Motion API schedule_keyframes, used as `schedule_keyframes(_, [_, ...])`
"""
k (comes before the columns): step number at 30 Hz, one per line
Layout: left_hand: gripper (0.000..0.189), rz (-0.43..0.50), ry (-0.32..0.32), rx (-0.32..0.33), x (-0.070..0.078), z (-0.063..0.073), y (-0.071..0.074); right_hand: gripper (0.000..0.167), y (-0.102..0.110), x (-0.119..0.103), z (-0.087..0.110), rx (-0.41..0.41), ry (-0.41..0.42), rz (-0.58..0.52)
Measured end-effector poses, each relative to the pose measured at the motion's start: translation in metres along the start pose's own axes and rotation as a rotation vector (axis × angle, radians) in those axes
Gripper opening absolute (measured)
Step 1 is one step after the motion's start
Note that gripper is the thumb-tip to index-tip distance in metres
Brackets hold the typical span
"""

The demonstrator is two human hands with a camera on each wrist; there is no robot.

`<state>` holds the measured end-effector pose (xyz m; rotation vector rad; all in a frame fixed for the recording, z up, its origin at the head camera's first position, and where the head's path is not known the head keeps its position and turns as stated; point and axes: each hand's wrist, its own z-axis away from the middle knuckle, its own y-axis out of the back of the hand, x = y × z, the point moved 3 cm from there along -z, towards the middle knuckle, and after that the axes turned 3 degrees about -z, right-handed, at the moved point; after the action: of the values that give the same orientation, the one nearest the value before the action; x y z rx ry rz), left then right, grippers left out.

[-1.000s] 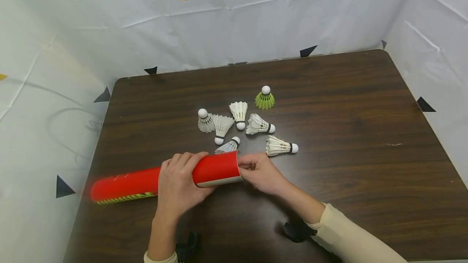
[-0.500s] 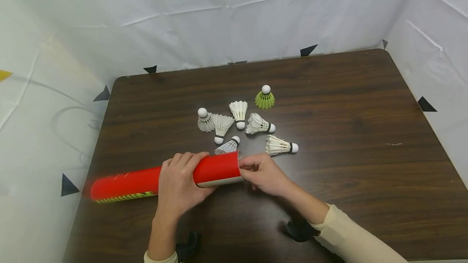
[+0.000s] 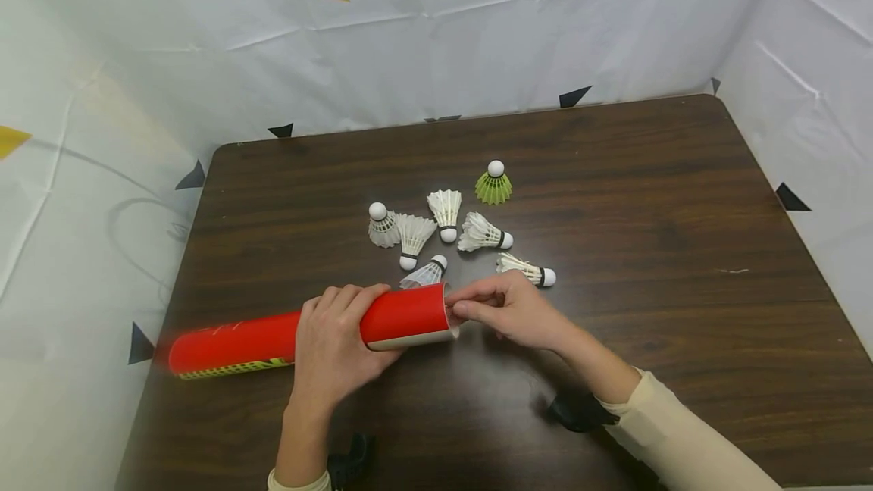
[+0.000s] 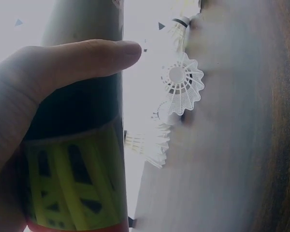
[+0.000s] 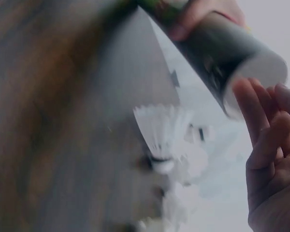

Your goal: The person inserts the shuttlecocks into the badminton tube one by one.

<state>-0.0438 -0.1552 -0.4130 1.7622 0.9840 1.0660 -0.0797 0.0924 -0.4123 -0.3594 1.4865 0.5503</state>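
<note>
A long red tube (image 3: pixel 412 317) with a yellow-green pattern lies slantwise in the head view. My left hand (image 3: pixel 337 343) grips it from above near its right-hand mouth; in the left wrist view the thumb (image 4: pixel 92 58) lies across its side. My right hand (image 3: pixel 514 313) is at the open mouth, index finger and thumb close together at the rim. In the right wrist view the bent fingers (image 5: pixel 253 106) overlap the pale mouth (image 5: pixel 258 72). A whitish edge shows at the rim's lower side; I cannot tell whether the fingers pinch it. A feather shuttlecock (image 3: pixel 528 271) lies just beyond the right hand, partly covered.
Several white shuttlecocks, such as one on its side (image 3: pixel 483 233) and one by the tube (image 3: pixel 428 273), lie on the dark wooden table (image 3: pixel 648 248). A yellow-green shuttlecock (image 3: pixel 494 184) stands farther back. White sheeting (image 3: pixel 477 44) walls the table's far side.
My right hand has shifted right and slightly away from me, its fingers drawing back from inside the tube to the rim. The left hand and tube have stayed put.
</note>
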Motion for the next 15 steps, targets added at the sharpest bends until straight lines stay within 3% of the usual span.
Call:
schedule_keyframes(4, [0.077,0.0,0.001,-0.006,0.001,0.0,0.0,0.022,0.019,-0.007,-0.001,0.025,0.021,-0.005])
schedule_keyframes(7, [0.076,0.001,-0.004,-0.002,0.001,0.0,0.001,0.019,0.038,-0.011,-0.006,0.121,0.074,0.105])
schedule_keyframes(11, [0.076,0.0,-0.005,0.001,0.0,-0.001,0.001,0.018,0.061,-0.013,-0.018,0.246,0.179,0.486])
schedule_keyframes(15, [0.077,0.0,-0.004,0.002,0.0,-0.002,0.001,0.03,0.07,-0.009,-0.033,0.203,0.257,0.92])
